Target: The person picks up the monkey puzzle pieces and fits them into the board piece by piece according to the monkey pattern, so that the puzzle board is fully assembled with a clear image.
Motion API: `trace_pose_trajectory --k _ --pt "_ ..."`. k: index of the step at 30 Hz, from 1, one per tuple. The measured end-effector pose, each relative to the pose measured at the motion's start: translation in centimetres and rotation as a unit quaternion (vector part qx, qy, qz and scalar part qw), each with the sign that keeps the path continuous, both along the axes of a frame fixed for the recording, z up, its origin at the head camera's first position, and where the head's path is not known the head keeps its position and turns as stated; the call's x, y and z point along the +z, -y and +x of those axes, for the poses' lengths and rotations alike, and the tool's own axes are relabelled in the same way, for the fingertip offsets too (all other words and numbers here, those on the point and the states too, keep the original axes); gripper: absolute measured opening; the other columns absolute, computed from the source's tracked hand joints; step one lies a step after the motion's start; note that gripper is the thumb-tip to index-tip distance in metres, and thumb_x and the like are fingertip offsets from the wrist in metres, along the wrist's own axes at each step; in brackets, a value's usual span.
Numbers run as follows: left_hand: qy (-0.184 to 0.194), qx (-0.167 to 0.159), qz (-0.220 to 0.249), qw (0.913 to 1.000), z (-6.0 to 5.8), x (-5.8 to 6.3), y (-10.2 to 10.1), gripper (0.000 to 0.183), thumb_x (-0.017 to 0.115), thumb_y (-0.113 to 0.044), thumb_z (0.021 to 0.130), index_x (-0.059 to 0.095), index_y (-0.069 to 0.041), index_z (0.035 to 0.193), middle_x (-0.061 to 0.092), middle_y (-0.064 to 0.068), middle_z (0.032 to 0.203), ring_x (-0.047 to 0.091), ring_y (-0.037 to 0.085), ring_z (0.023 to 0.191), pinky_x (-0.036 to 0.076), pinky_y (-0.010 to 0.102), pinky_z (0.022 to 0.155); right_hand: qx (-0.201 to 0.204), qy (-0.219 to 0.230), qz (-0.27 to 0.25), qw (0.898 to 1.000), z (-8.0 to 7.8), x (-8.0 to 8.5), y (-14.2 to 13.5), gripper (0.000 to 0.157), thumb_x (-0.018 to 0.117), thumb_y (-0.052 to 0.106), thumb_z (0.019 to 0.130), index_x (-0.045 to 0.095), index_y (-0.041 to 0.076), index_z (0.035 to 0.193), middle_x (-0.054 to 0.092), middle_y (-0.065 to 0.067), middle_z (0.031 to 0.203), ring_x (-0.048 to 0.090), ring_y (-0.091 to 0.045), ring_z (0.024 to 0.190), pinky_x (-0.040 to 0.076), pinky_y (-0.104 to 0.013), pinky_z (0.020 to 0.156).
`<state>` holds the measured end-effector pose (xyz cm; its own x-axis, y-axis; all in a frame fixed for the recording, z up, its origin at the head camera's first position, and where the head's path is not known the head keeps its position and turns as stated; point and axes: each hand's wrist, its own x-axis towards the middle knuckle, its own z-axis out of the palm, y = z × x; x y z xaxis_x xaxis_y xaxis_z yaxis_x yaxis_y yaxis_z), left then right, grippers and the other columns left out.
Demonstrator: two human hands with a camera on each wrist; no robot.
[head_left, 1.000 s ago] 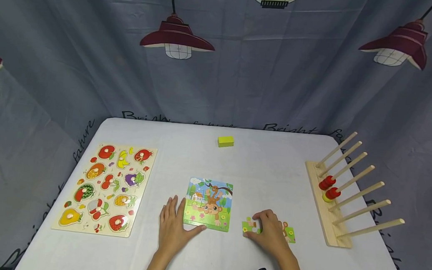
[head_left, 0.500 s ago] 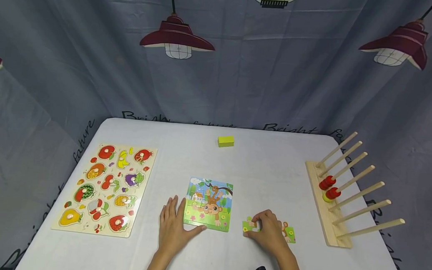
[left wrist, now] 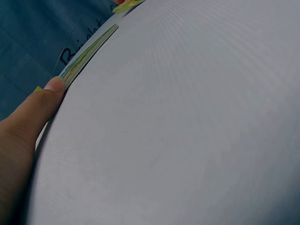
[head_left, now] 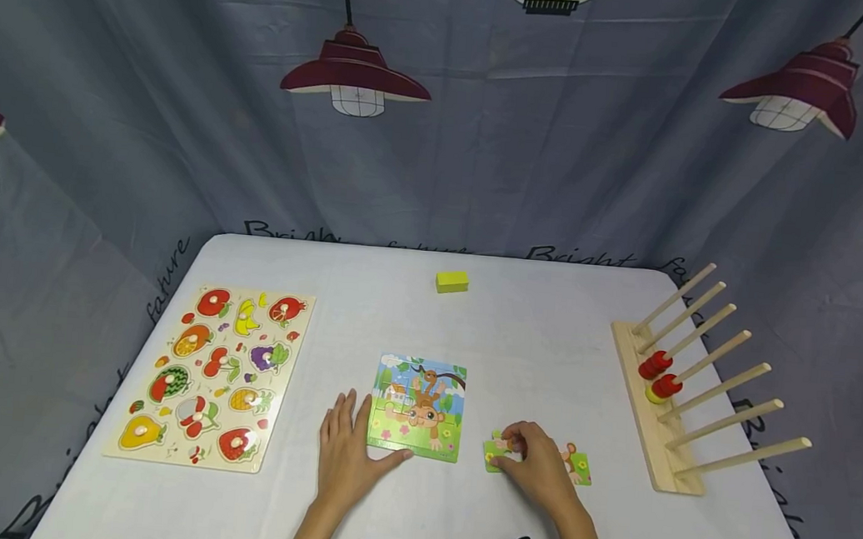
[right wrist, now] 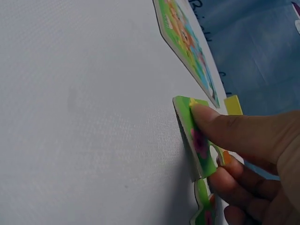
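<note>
In the head view, a monkey jigsaw puzzle [head_left: 422,407] lies on the white table. My left hand [head_left: 349,456] rests against it, with straight fingers along its left side and the thumb [left wrist: 55,84] touching its near edge. To the right, my right hand [head_left: 538,469] pinches a green jigsaw piece [right wrist: 199,140] with a pink flower, thumb on its printed face and fingers behind. That piece is tilted, one edge casting a shadow. A second jigsaw piece [head_left: 577,465] shows just right of the right hand, partly hidden by it.
A fruit peg puzzle board [head_left: 212,379] lies at the left. On the right stands a wooden peg rack [head_left: 653,427] with several pegs and a few red and yellow beads. A yellow block [head_left: 451,283] sits near the far edge.
My right thumb has moved slightly from the near edge of the green jigsaw piece onto its face. The left hand and the monkey puzzle stay in place.
</note>
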<state>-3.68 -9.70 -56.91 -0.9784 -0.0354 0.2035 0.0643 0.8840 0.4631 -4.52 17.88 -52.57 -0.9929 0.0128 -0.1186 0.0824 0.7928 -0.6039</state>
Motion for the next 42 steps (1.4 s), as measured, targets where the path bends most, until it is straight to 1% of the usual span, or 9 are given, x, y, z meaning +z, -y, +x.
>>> trace_pose_trajectory --k 2,9,15,24,27,31,34,38,42 --pt "0.001 0.0 0.001 1.0 0.0 0.0 0.0 0.107 0.061 -0.076 0.058 0.037 -0.008 0.138 0.03 0.019 0.144 0.017 0.033 0.138 0.012 0.05 0.111 -0.006 -0.001 -0.021 1.0 0.0 -0.1 0.0 0.038 0.082 0.015 0.062 0.061 0.009 0.093 0.055 0.002 0.08 0.047 -0.008 0.068 0.038 -0.018 0.057" --pt "0.002 0.001 0.002 1.0 0.0 0.1 0.0 0.108 0.061 -0.076 0.058 0.037 -0.009 0.138 0.03 0.019 0.144 0.018 0.033 0.138 0.012 0.05 0.111 -0.015 -0.011 -0.065 0.998 0.3 -0.1 0.0 0.037 0.077 0.007 0.066 0.061 0.008 0.1 0.06 0.0 0.087 0.05 -0.002 0.064 0.041 -0.017 0.056" --pt "0.005 0.001 0.002 1.0 0.0 0.1 0.0 0.108 0.061 -0.076 0.058 0.037 -0.009 0.138 0.03 0.019 0.145 0.018 0.033 0.138 0.012 0.049 0.111 -0.036 -0.006 -0.097 0.995 0.2 -0.2 -0.1 0.03 0.075 0.008 0.071 0.063 0.009 0.099 0.062 -0.001 0.084 0.052 -0.003 0.065 0.045 -0.016 0.057" --pt "0.005 0.001 -0.001 1.0 0.1 0.1 -0.1 0.108 0.062 -0.076 0.058 0.038 -0.008 0.138 0.031 0.02 0.144 0.018 0.033 0.138 0.012 0.05 0.111 -0.065 0.015 -0.162 0.984 0.2 -0.5 0.1 0.025 0.074 0.01 0.072 0.062 0.008 0.095 0.064 -0.003 0.081 0.059 -0.003 0.063 0.048 -0.017 0.058" --pt "0.005 0.001 0.0 1.0 0.1 0.2 -0.1 0.108 0.062 -0.076 0.058 0.037 -0.008 0.138 0.03 0.02 0.144 0.018 0.034 0.137 0.012 0.05 0.11 -0.07 0.018 -0.202 0.977 0.2 -0.5 0.2 0.026 0.075 0.01 0.072 0.063 0.007 0.094 0.065 -0.004 0.081 0.062 -0.005 0.064 0.05 -0.017 0.06" --pt "0.006 0.001 0.0 1.0 0.1 0.2 -0.1 0.108 0.061 -0.076 0.058 0.037 -0.009 0.138 0.03 0.019 0.144 0.018 0.034 0.137 0.012 0.05 0.11 -0.077 0.037 -0.26 0.962 0.0 -0.5 0.9 0.026 0.074 0.01 0.072 0.063 0.004 0.094 0.065 -0.007 0.082 0.064 -0.008 0.066 0.05 -0.018 0.062" --pt "0.004 0.002 -0.002 1.0 0.0 0.2 0.0 0.108 0.06 -0.077 0.058 0.037 -0.009 0.138 0.03 0.019 0.144 0.019 0.033 0.137 0.012 0.05 0.11 -0.079 0.047 -0.296 0.951 -0.4 -0.4 1.9 0.026 0.073 0.009 0.073 0.062 0.001 0.095 0.065 -0.01 0.083 0.065 -0.01 0.067 0.051 -0.019 0.063" --pt "0.0 0.002 -0.004 1.0 0.0 0.2 0.0 0.108 0.059 -0.078 0.058 0.038 -0.008 0.138 0.031 0.019 0.144 0.019 0.033 0.137 0.013 0.05 0.11 -0.069 0.048 -0.332 0.939 -0.9 -0.5 3.8 0.024 0.071 0.007 0.075 0.061 -0.001 0.095 0.065 -0.012 0.083 0.066 -0.013 0.068 0.052 -0.021 0.063" --pt "0.0 0.001 -0.003 1.0 -0.1 0.1 0.0 0.108 0.059 -0.078 0.058 0.038 -0.009 0.138 0.031 0.019 0.144 0.019 0.034 0.137 0.013 0.05 0.11 -0.044 0.05 -0.348 0.935 -1.6 -0.6 6.0 0.024 0.07 0.008 0.076 0.06 -0.001 0.095 0.064 -0.013 0.084 0.067 -0.013 0.068 0.054 -0.021 0.063"
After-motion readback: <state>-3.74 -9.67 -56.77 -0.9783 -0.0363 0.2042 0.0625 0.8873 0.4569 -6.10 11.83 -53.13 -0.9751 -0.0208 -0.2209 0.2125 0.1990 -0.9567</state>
